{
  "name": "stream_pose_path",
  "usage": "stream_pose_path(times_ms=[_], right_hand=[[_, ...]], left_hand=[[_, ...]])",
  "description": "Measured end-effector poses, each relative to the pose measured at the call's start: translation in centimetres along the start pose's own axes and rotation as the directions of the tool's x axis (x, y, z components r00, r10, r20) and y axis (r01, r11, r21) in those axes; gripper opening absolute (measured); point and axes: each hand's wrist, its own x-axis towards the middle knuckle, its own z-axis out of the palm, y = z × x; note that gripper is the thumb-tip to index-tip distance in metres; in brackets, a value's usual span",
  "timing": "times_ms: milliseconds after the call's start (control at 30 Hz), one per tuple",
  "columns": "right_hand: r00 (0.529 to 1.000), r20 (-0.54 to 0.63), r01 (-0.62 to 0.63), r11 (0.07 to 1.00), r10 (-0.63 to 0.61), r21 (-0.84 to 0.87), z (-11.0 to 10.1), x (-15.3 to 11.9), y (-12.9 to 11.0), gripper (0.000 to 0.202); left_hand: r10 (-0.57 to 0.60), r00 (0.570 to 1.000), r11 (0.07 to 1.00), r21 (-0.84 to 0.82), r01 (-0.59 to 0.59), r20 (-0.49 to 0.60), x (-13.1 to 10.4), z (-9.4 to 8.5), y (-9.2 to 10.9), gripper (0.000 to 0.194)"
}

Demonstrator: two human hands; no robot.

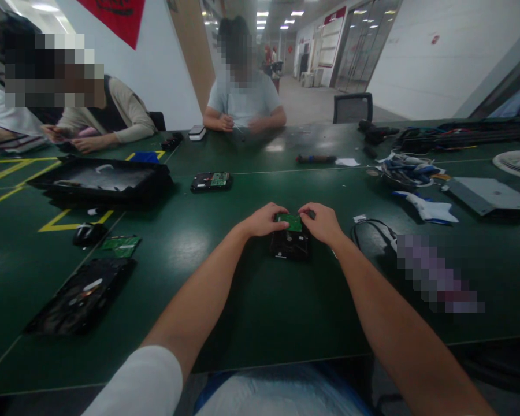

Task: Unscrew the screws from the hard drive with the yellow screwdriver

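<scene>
While the left hand (265, 221) and right hand (323, 222) pinch 1 green board (293, 222), 1 black drive (289, 245) lies beneath.

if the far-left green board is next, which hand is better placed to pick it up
Probably the left hand: it is nearer that green board, while the right hand would have to reach across the left arm. Both are at a black device.

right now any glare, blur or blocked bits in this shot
Head view: pale glare sits on the green table near the co-worker opposite, who looks hazy; head view: fine detail on the black drive is soft; head view: mosaic blocks cover an item at right, so I cannot tell what it is.
</scene>
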Motion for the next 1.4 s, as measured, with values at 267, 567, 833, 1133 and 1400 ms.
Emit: stream_pose_path(times_ms=[267,567,833,1133,1400], right_hand=[[0.999,0.043,0.020,0.999,-0.018,-0.046,-0.17,-0.11,-0.24,0.013],[0.997,0.047,0.070,0.995,-0.067,-0.064,-0.02,-0.04,-0.06,0.014],[0.994,0.029,0.106,0.993,-0.104,-0.054,-0.02,0.10,-0.19,0.012],[0.997,0.035,0.074,0.994,-0.072,-0.082,0.07,0.31,-0.72,0.013],[0.996,0.075,0.053,0.991,-0.044,-0.123,0.48,0.48,-0.59,0.014]], left_hand=[[0.010,1.000,1.000,0.009,-0.010,0.004,-0.06,-0.09,0.07,0.056],[0.005,1.000,1.000,0.000,-0.005,0.001,-0.14,-0.14,0.28,0.055],[0.027,1.000,0.999,0.033,-0.027,0.004,-0.06,-0.09,0.09,0.056],[0.024,1.000,0.999,0.025,-0.024,0.010,-0.05,-0.15,0.06,0.058],[0.019,1.000,1.000,0.009,-0.019,0.010,-0.02,-0.07,-0.12,0.058]])
